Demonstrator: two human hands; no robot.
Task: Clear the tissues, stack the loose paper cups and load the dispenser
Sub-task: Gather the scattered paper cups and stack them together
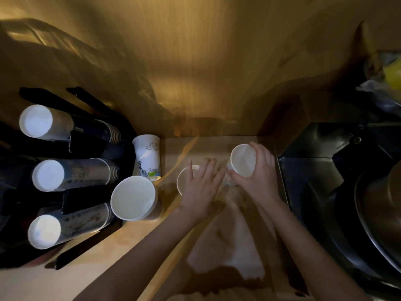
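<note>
My right hand (258, 170) grips a white paper cup (242, 160), tilted with its mouth toward me, above the counter. My left hand (201, 185) lies spread over the rim of another white cup (181, 179) standing on the counter; whether it grips the cup I cannot tell. A larger open cup (132, 197) stands nearer the left. An upside-down printed cup (148, 158) stands behind it. The black dispenser (86, 146) at the left holds three stacks of cups (50, 175) with their bases toward me. A white tissue (227, 242) lies on the counter under my forearms.
The wooden counter (121, 246) ends at a wood-panel wall (195, 72) behind. A dark steel sink (314, 166) with a large metal bowl (382, 213) lies at the right. A yellow object and crumpled plastic (388, 81) sit at the far right.
</note>
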